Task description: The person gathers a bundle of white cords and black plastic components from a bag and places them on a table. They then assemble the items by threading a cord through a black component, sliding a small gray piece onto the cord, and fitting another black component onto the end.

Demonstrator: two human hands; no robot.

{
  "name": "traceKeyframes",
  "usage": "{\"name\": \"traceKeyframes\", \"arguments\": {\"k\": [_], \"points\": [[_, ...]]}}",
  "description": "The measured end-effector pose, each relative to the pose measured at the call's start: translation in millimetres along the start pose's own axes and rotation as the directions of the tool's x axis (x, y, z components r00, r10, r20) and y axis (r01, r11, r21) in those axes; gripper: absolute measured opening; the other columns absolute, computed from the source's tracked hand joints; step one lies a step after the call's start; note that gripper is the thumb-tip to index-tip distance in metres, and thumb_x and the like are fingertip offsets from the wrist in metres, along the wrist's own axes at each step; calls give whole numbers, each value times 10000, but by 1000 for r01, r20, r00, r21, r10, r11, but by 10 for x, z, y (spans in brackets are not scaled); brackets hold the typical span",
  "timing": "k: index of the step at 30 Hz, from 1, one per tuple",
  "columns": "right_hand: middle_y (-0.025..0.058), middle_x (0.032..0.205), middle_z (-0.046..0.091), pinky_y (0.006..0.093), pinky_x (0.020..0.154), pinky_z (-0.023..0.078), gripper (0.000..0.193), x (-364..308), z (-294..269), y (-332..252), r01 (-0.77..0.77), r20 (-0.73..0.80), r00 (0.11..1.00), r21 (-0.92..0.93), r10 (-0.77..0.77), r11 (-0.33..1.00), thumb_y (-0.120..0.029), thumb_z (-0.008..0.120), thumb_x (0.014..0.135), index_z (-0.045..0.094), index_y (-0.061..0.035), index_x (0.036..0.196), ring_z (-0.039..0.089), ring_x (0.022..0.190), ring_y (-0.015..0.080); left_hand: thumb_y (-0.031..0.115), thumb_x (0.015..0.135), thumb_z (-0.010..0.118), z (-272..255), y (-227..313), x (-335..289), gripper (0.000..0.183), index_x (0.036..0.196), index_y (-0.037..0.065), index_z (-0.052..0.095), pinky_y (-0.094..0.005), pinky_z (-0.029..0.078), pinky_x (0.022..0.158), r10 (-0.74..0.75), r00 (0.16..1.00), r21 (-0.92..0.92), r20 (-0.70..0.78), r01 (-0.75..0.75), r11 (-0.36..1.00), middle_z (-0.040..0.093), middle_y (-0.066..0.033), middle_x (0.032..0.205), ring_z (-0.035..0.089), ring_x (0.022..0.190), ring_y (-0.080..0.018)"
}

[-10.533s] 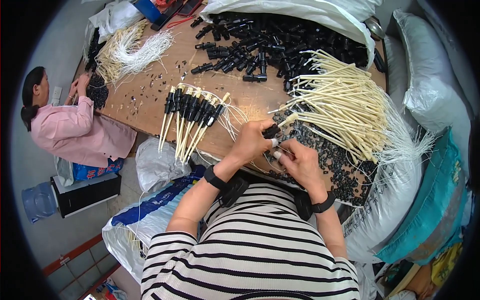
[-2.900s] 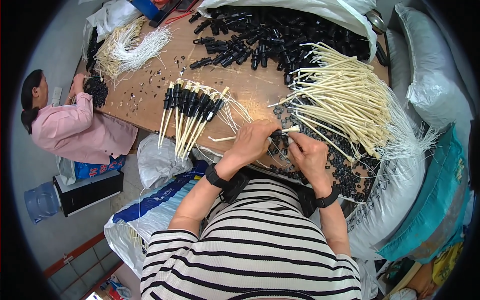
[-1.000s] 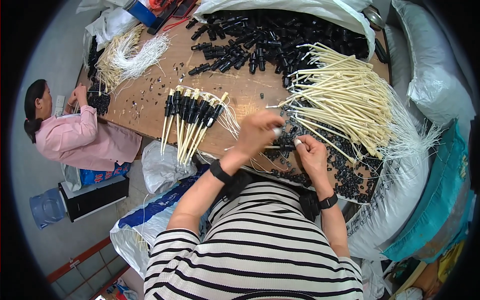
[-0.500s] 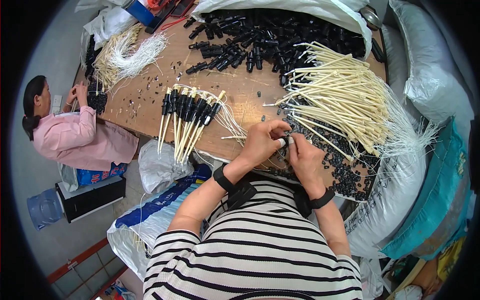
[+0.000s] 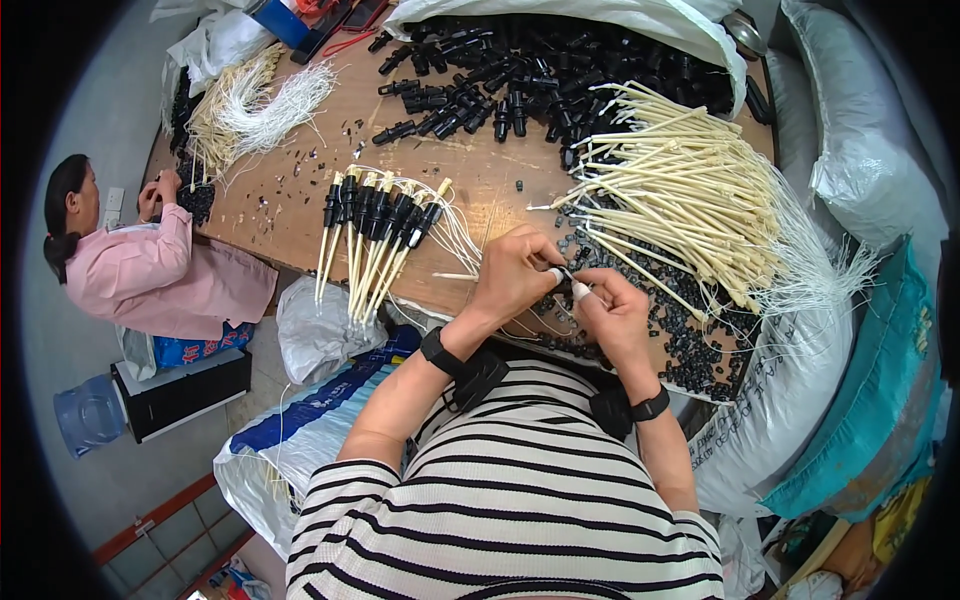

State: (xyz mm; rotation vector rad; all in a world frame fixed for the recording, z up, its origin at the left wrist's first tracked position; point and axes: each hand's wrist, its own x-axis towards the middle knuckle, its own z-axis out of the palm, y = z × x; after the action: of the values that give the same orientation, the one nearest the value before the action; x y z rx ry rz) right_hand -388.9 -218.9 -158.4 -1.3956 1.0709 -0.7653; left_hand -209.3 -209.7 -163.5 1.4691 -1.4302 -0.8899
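Right between the fingertips, just over the table (image 5: 480, 185), there it is: a small dark piece (image 5: 567, 271)! The left hand (image 5: 515, 270) pinches it, fingers narrow; the right hand (image 5: 612, 305) meets it, fingers narrow too, though whether it grips, I cannot tell. A cream rod (image 5: 455, 276) pokes out beyond the left hand. Black bits (image 5: 690, 350) litter the table near the right hand. Leftward, a row of black-sleeved rods (image 5: 378, 215); rightward, a big heap of rods (image 5: 690, 210)! At the far side, black connectors (image 5: 520, 75) lie by a white sack (image 5: 700, 35). Far left, a co-worker (image 5: 130, 275) in pink.
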Motion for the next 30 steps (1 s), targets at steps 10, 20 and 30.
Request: {"name": "traceKeyframes", "arguments": {"k": [10,20,30], "points": [[18,666,619,222,457,343,210,40,-210,-55,201,33,979,47,-203,978,-25,599,873,673,-37,1069,482,491,77,47,687,631,-81,19,13,335,1021,51,659,-353,505,652,131,956,170,263,-179,969,669,-123,859,638,738,-295],[15,553,539,240,477,375,141,162,3,-115,-123,56,990,-148,133,981,-84,725,789,655,-20,893,477,494,70,69,685,655,-123,204,-87,205,888,95,636,-350,484,545,344,918,569,199,-394,722,594,-63,730,610,657,-248],[111,956,674,290,658,510,216,247,50,-314,394,50,909,-428,-414,814,-27,670,789,681,-22,1005,644,753,220,124,698,651,-1273,-145,-98,343,1037,75,647,-460,302,1034,375,831,858,-411,213,467,594,-102,1161,498,1166,-296]]}}
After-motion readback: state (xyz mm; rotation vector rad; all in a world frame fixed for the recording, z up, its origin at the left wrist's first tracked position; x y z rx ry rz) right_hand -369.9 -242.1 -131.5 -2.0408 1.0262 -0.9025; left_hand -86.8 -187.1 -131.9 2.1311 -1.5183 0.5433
